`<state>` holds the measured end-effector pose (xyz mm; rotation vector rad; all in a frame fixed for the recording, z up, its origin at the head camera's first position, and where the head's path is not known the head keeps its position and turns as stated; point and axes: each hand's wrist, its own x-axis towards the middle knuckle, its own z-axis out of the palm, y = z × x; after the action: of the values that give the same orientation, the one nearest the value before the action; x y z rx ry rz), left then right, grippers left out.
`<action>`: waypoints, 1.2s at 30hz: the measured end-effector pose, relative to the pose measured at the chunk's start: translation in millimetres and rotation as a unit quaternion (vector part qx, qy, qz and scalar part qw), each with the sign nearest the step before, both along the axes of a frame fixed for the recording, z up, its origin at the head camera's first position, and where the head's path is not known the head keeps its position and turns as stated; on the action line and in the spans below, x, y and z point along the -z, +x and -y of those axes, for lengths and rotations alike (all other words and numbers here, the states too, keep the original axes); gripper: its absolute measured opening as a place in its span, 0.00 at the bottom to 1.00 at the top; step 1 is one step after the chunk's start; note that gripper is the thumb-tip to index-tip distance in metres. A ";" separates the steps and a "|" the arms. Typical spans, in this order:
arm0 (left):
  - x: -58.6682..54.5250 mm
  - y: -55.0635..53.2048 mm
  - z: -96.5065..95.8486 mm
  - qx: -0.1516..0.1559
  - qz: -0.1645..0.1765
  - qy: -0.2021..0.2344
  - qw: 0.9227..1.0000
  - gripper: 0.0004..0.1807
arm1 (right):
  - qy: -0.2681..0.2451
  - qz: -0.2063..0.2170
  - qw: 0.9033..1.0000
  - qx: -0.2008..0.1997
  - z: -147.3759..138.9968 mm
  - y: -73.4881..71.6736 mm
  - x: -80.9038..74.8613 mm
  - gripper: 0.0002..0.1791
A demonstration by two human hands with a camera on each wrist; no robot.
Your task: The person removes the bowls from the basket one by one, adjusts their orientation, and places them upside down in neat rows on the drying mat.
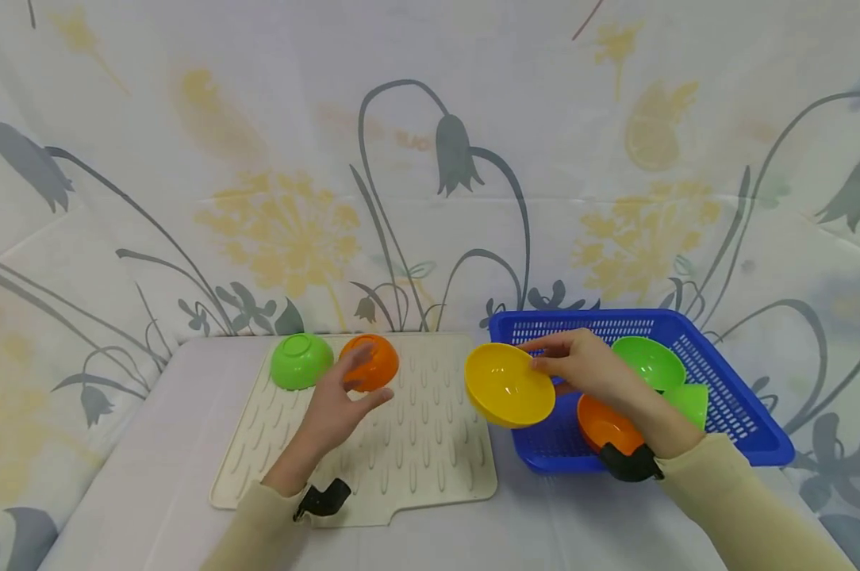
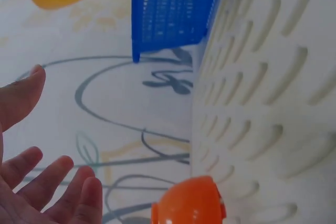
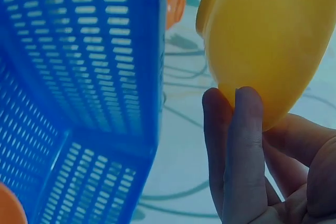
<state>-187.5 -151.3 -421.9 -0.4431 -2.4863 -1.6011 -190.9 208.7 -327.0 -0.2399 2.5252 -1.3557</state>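
A yellow bowl [image 1: 508,386] hangs in the air between the mat and the basket, its inside tilted toward me. My right hand [image 1: 593,369] pinches its rim between thumb and fingers, seen closely around the yellow bowl [image 3: 268,40] in the right wrist view. Over the cream drying mat [image 1: 430,444] my left hand [image 1: 335,408] holds nothing, fingers spread and relaxed. Behind it an orange bowl [image 1: 380,365] sits upside down on the mat, partly hidden by the fingers. Beside that, a green bowl [image 1: 301,361] also lies upside down.
At the right stands a blue basket [image 1: 747,412] with slotted walls. Inside are a green bowl [image 1: 647,361], another green piece [image 1: 689,403] and an orange bowl [image 1: 604,428], partly covered by my right arm. A patterned cloth [image 1: 416,238] rises behind the table.
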 end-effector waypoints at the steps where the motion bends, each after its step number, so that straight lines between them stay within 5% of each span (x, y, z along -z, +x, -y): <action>1: -2.8 3.0 -3.1 0.013 0.000 -0.001 1.000 0.40 | -0.001 0.001 1.000 0.000 3.3 1.0 0.2 0.20; 9: -17.7 25.2 -27.6 0.125 0.001 0.021 0.992 0.40 | -0.009 0.005 1.000 -0.014 29.3 7.8 2.4 0.16; 16: -22.5 42.5 -42.2 0.174 0.031 0.033 0.984 0.42 | -0.019 -0.003 1.000 -0.016 46.4 13.3 7.1 0.16; 25: -21.7 48.7 -48.4 0.157 0.068 0.048 0.984 0.47 | -0.023 -0.014 1.000 0.005 56.7 17.8 13.7 0.14; 36: -23.4 47.2 -43.6 0.162 0.061 0.042 0.984 0.49 | -0.020 -0.039 0.999 0.025 61.9 27.7 13.8 0.18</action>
<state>-140.3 -107.7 -398.5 -0.7940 -2.5238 -1.8963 -163.2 146.8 -340.8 -0.2428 2.5863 -1.4434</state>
